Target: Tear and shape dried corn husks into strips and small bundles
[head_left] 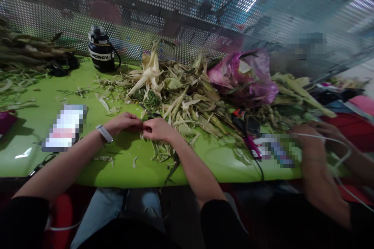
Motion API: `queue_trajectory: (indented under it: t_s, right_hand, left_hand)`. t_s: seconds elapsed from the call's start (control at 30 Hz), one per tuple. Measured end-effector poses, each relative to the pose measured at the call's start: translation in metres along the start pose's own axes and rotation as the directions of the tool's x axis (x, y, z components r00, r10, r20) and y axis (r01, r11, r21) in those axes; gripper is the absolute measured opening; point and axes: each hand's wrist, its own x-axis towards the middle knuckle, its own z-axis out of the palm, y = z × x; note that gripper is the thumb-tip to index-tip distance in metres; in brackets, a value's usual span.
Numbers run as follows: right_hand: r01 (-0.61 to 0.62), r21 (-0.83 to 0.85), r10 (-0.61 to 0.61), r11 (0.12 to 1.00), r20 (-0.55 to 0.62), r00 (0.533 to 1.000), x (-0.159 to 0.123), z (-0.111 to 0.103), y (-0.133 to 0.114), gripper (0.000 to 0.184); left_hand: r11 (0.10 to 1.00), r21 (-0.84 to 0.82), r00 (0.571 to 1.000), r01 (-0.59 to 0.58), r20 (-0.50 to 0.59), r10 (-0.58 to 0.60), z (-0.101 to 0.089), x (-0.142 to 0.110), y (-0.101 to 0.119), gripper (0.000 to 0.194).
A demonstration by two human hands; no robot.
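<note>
While together, hands (156,128) inside table edge (111,183)

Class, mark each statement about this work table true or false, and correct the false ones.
1. The left hand and right hand are close together. True.
2. The white wristband is on the right wrist. False: it is on the left.
3. The table is blue. False: it is green.
4. Another person's forearm shows at the picture's right. True.
5. The black bottle lies on its side. False: it stands upright.
</note>
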Motion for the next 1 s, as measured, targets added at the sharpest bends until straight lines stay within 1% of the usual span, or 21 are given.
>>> queue_trajectory:
  t_s: [0.1, 0.3, 0.37, 0.47, 0.53, 0.63, 0.7, 0.87, 1.0]
  right_hand:
    - [0.007, 0.002, -0.007, 1.000, 0.011, 1.000, 0.000, 0.000, -0.001, 0.015]
    - [-0.018, 0.036, 0.017, 0.999, 0.022, 1.000, -0.001, -0.003, -0.002, 0.013]
    - [-0.025, 0.058, 0.025, 0.998, -0.004, 1.000, -0.001, -0.004, -0.001, 0.012]
    - [-0.027, 0.098, 0.035, 0.995, -0.080, 0.996, 0.001, -0.001, 0.005, 0.015]
    - [-0.031, 0.129, 0.045, 0.991, -0.104, 0.994, 0.003, 0.002, 0.010, 0.018]
    - [-0.018, 0.175, 0.033, 0.984, -0.085, 0.996, 0.006, 0.008, 0.016, 0.019]
    - [-0.008, 0.190, 0.023, 0.982, -0.078, 0.997, 0.008, 0.011, 0.019, 0.019]
    - [-0.023, 0.211, 0.040, 0.977, -0.075, 0.996, 0.009, 0.013, 0.021, 0.020]
    - [-0.074, 0.260, 0.090, 0.963, -0.051, 0.995, 0.010, 0.014, 0.021, 0.025]
  left_hand:
    - [0.999, 0.049, 1.000, 0.004, -0.013, -0.004, 0.000, 0.000, 0.000, 0.021]
    - [0.999, 0.054, 1.000, -0.003, -0.006, 0.003, 0.000, 0.000, 0.001, 0.022]
    - [0.999, 0.046, 1.000, -0.008, 0.006, 0.008, -0.001, 0.001, -0.001, 0.022]
    - [0.998, 0.035, 0.998, -0.046, 0.041, 0.044, -0.004, 0.004, -0.003, 0.021]
    - [0.997, 0.010, 0.996, -0.074, 0.054, 0.073, -0.006, 0.005, -0.003, 0.026]
    - [0.995, -0.043, 0.995, -0.086, 0.039, 0.088, -0.011, 0.007, -0.004, 0.039]
    - [0.994, -0.047, 0.995, -0.094, 0.025, 0.095, -0.013, 0.009, -0.004, 0.045]
    - [0.994, -0.009, 0.994, -0.108, 0.014, 0.108, -0.017, 0.011, -0.006, 0.045]
    - [0.990, 0.052, 0.991, -0.130, 0.000, 0.131, -0.017, 0.010, -0.006, 0.044]
